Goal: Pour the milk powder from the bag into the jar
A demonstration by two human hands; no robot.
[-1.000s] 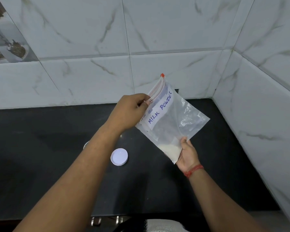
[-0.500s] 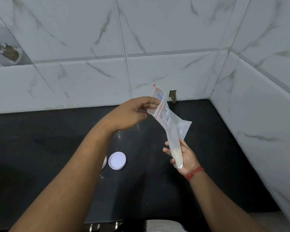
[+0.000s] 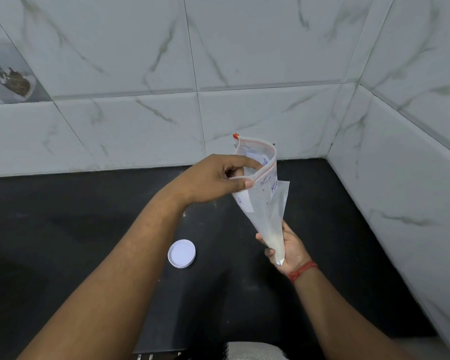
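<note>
A clear zip bag [image 3: 264, 203] with a white handwritten label hangs upright above the black counter [image 3: 63, 229], a little white milk powder gathered in its bottom corner. My left hand [image 3: 218, 178] pinches the near side of its red-edged mouth, which gapes open. My right hand [image 3: 286, 245] cups the bag's pointed bottom end from below. The jar is hidden behind my left forearm; only its white round lid [image 3: 181, 253] shows, lying flat on the counter to the left of the bag.
White marble-look tiled walls [image 3: 244, 61] close the counter at the back and on the right [image 3: 400, 190], forming a corner. A grey cloth [image 3: 255, 350] shows at the bottom edge, beside the counter's front edge.
The bag has turned from flat and tilted to upright, and its mouth has been pulled open. My right hand has shifted under the bag's lower tip.
</note>
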